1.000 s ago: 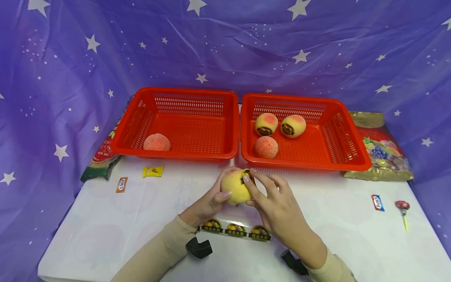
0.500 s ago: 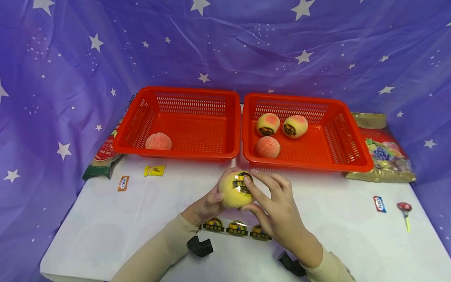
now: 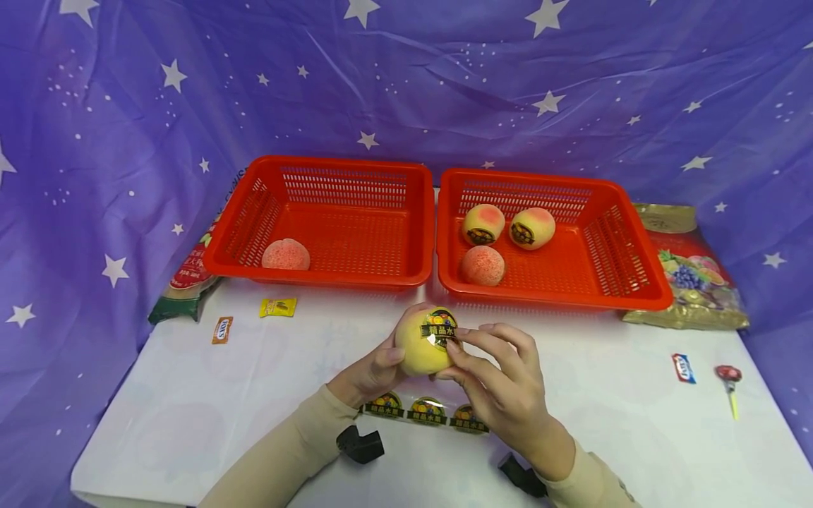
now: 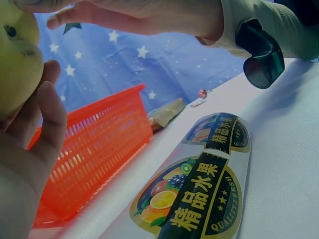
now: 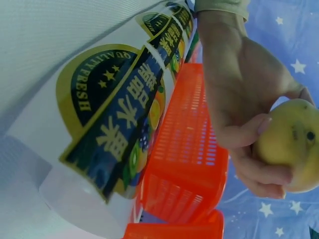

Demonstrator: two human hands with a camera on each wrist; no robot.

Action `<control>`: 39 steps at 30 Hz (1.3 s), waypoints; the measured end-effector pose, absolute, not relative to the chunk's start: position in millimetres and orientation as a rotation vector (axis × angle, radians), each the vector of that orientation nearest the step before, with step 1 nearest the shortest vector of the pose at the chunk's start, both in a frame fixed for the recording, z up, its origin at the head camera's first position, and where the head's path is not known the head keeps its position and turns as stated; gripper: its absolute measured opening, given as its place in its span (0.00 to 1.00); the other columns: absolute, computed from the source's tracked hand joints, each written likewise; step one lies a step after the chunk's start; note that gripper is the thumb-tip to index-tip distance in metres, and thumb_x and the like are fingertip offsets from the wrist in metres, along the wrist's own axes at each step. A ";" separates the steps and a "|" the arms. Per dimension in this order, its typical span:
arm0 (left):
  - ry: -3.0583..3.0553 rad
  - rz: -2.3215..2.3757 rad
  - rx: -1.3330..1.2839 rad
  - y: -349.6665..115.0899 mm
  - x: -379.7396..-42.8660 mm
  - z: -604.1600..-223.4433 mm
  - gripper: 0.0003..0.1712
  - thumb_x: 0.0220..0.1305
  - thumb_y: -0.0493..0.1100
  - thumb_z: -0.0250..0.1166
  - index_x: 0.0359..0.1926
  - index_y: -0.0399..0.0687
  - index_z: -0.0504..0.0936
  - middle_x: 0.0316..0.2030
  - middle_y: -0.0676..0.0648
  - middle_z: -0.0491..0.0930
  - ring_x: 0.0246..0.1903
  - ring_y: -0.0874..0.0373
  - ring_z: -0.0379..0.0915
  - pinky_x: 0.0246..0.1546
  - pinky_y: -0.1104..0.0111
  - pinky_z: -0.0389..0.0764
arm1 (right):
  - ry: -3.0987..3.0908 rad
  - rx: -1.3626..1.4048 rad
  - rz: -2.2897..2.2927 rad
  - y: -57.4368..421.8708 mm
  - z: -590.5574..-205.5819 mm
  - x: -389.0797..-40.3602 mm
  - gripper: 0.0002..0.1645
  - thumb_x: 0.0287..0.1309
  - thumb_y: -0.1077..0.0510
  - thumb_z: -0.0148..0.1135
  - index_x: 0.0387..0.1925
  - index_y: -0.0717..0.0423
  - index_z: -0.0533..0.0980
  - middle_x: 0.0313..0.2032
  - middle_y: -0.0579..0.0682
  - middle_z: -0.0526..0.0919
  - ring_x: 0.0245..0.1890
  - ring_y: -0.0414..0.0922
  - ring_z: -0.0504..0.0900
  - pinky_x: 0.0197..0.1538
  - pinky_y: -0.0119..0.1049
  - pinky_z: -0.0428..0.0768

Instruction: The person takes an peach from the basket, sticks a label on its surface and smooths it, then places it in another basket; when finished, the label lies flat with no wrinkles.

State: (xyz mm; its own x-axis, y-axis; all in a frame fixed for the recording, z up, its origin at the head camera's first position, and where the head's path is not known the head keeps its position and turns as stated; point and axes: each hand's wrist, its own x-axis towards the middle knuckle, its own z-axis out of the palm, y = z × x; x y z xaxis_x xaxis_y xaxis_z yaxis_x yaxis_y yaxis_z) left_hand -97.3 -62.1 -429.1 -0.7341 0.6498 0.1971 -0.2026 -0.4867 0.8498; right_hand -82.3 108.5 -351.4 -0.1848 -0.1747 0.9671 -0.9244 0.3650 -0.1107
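Observation:
A yellow peach (image 3: 414,349) sits in my left hand (image 3: 375,367), thumb toward me and fingers around its far side. A round black-and-gold fruit sticker (image 3: 438,324) lies on the peach's upper right face. My right hand (image 3: 511,395) touches the sticker's right edge with its fingertips, its thumb by the lower side of the fruit. In the right wrist view, the left hand (image 5: 244,84) grips the peach (image 5: 291,149) with its underside showing. Below both hands, a strip of similar stickers (image 3: 427,411) lies on the white table.
Behind stand two red baskets: the left basket (image 3: 343,276) holds one pink peach (image 3: 286,255), the right basket (image 3: 571,300) three peaches. Small candies and a lollipop (image 3: 728,374) lie at the sides. Printed bags (image 3: 699,282) lie beside the baskets.
The peach has turned so its sticker faces up toward the head camera. The right fingertips have shifted from the sticker's middle to its right edge.

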 end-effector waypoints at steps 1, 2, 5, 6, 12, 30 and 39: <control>1.175 2.226 0.700 -62.1 -97.1 -428.7 0.43 0.51 0.64 0.55 0.63 0.62 0.45 0.56 0.49 0.60 0.48 0.60 0.66 0.43 0.69 0.71 | -1.618 0.995 0.933 109.2 -352.4 -82.6 0.16 0.40 0.53 0.69 0.23 0.64 0.80 0.31 0.59 0.80 0.34 0.56 0.71 0.43 0.40 0.68; 1.168 2.223 0.706 -62.0 -96.9 -427.9 0.43 0.51 0.64 0.55 0.63 0.62 0.44 0.56 0.50 0.60 0.48 0.59 0.66 0.43 0.69 0.71 | -1.628 0.988 0.928 110.3 -353.4 -82.9 0.17 0.39 0.52 0.69 0.24 0.64 0.80 0.32 0.60 0.79 0.34 0.56 0.71 0.43 0.40 0.67; 1.160 2.215 0.719 -61.9 -96.7 -426.5 0.43 0.52 0.64 0.54 0.63 0.62 0.43 0.55 0.50 0.61 0.46 0.59 0.66 0.42 0.68 0.71 | -1.736 0.996 0.897 115.1 -353.6 -84.0 0.21 0.41 0.49 0.67 0.32 0.62 0.80 0.39 0.61 0.77 0.39 0.56 0.70 0.46 0.41 0.64; 1.165 2.215 0.722 -61.8 -96.8 -426.6 0.43 0.53 0.64 0.54 0.63 0.62 0.43 0.55 0.51 0.61 0.46 0.59 0.66 0.42 0.68 0.70 | -1.788 1.012 0.883 116.5 -352.6 -84.2 0.23 0.42 0.48 0.66 0.36 0.62 0.79 0.42 0.61 0.76 0.41 0.56 0.69 0.47 0.42 0.64; 1.177 2.219 0.731 -60.8 -97.2 -430.5 0.41 0.54 0.64 0.53 0.63 0.62 0.44 0.55 0.51 0.61 0.42 0.61 0.67 0.38 0.69 0.70 | -1.838 1.084 0.854 117.6 -348.2 -85.0 0.20 0.47 0.47 0.62 0.37 0.58 0.81 0.43 0.60 0.77 0.42 0.58 0.70 0.48 0.45 0.64; 1.088 2.146 0.834 -61.0 -96.9 -423.8 0.43 0.53 0.65 0.51 0.63 0.62 0.41 0.50 0.51 0.66 0.40 0.60 0.68 0.38 0.68 0.71 | -1.821 1.052 0.935 122.1 -346.5 -89.9 0.27 0.40 0.43 0.66 0.36 0.61 0.80 0.44 0.62 0.74 0.44 0.58 0.67 0.49 0.42 0.62; 1.029 2.098 0.889 -61.2 -96.3 -422.0 0.42 0.54 0.65 0.51 0.63 0.64 0.39 0.48 0.52 0.65 0.35 0.60 0.67 0.35 0.69 0.71 | -1.709 1.068 0.916 117.1 -347.7 -87.7 0.21 0.42 0.46 0.65 0.30 0.61 0.81 0.36 0.60 0.78 0.39 0.56 0.69 0.48 0.41 0.65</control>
State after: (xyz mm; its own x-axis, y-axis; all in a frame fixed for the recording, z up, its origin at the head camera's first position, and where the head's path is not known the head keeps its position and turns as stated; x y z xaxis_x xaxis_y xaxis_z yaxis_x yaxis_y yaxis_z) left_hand -96.3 -61.2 -422.0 -0.5735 0.7655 0.2916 -0.2385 -0.4966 0.8346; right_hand -87.7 117.1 -347.7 -0.2270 -0.2642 0.9374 -0.9271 0.3535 -0.1249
